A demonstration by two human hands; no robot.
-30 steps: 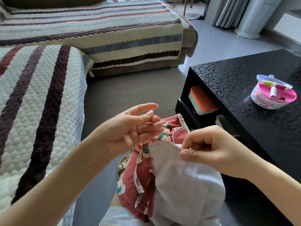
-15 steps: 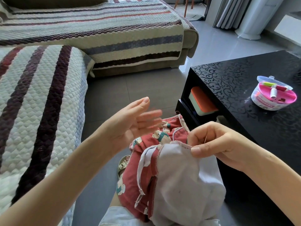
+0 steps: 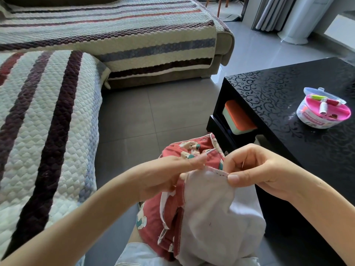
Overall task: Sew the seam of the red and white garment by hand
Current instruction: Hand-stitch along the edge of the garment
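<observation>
1. Garment position: the red and white garment (image 3: 208,212) lies bunched on the person's lap, white lining facing up. Its red printed side shows at the far edge and along the left.
2. Seam position: the seam (image 3: 218,171) runs along the raised top edge of the white fabric, stretched between the two hands.
3. Left hand (image 3: 171,175): half a second ago it was lifted clear of the cloth with fingers spread. It has now come down and pinches the left end of the seam edge, fingers extended along the top.
4. Right hand (image 3: 257,173): it keeps its earlier grip, thumb and curled fingers pinching the right end of the seam edge. Whether a needle is also in that pinch is too small to tell.
5. The garment has stayed on the lap. The top edge now sits flatter and more taut than before.
6. Surroundings, unchanged:
   - The black patterned tabletop (image 3: 284,87) stands to the right and carries a pink sewing box (image 3: 324,117) holding thread spools.
   - An orange-lidded box (image 3: 237,117) sits on the shelf beneath.
   - A striped sofa cover (image 3: 48,131) fills the left, grey floor (image 3: 153,112) tiles between.
</observation>
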